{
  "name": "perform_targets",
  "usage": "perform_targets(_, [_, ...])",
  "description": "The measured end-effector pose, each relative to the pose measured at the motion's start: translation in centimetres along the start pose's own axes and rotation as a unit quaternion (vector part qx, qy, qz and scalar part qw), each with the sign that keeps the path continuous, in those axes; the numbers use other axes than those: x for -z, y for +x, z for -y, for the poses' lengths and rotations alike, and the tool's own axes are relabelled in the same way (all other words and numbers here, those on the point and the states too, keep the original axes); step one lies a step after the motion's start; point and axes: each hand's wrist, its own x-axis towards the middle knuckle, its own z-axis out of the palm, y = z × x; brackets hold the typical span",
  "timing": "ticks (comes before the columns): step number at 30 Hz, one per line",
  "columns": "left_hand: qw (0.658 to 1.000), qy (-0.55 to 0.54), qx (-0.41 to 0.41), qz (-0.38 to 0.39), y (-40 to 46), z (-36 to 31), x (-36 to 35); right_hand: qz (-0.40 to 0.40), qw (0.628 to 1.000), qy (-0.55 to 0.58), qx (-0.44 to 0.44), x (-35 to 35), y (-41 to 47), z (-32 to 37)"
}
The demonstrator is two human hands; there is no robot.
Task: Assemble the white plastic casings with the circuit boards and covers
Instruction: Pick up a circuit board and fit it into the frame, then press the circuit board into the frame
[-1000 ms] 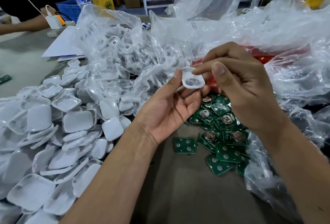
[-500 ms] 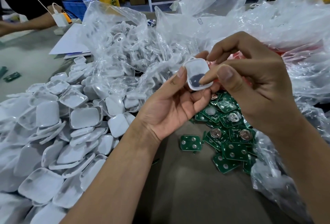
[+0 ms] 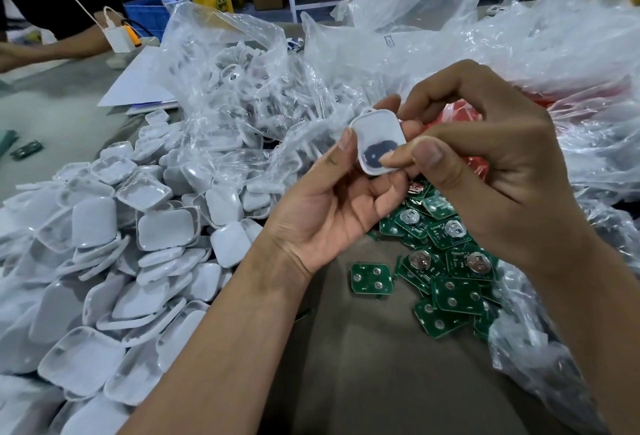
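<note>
So both hands are up over the middle of the counter (image 3: 363,382), sharing one white casing (image 3: 377,143). The left hand (image 3: 332,206) pinches it, thumb on its left edge, fingers curled behind. The right hand (image 3: 485,171) grips its right edge with thumb and forefinger, and that thumb covers the lower right corner. There's a dark blob inside the casing, can't really tell what it is.

A heap of white casings and covers (image 3: 114,261) fills the counter's left side and runs off the left and bottom edges. The green circuit boards (image 3: 446,268) sit toward the right side, partly tucked under the right hand and a clear plastic bag (image 3: 540,358). Another clear bag (image 3: 235,88) at the back holds more white parts, too crinkly to make out. Something red (image 3: 460,112) shows through the plastic behind the hands.
</note>
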Motion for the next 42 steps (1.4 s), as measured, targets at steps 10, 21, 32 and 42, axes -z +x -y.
perform_targets(10, [1.000,-0.006,-0.005,-0.014,0.2,0.0,0.0,0.005,1.000,0.000,-0.023,-0.2,-0.2,-0.1])
perform_targets(21, [0.998,0.004,-0.036,-0.049,0.2,-0.4,0.0,-0.030,0.983,0.141,-0.110,0.0,-0.1,-0.5])
perform_targets(32, [0.992,-0.033,-0.097,-0.073,-0.1,-1.3,0.2,0.217,0.950,0.081,-0.210,-1.0,-0.7,-0.9])
perform_targets(42, [0.993,0.007,-0.112,-0.041,-0.3,-0.8,0.3,0.428,0.889,-0.011,-0.160,-2.4,-0.7,0.4])
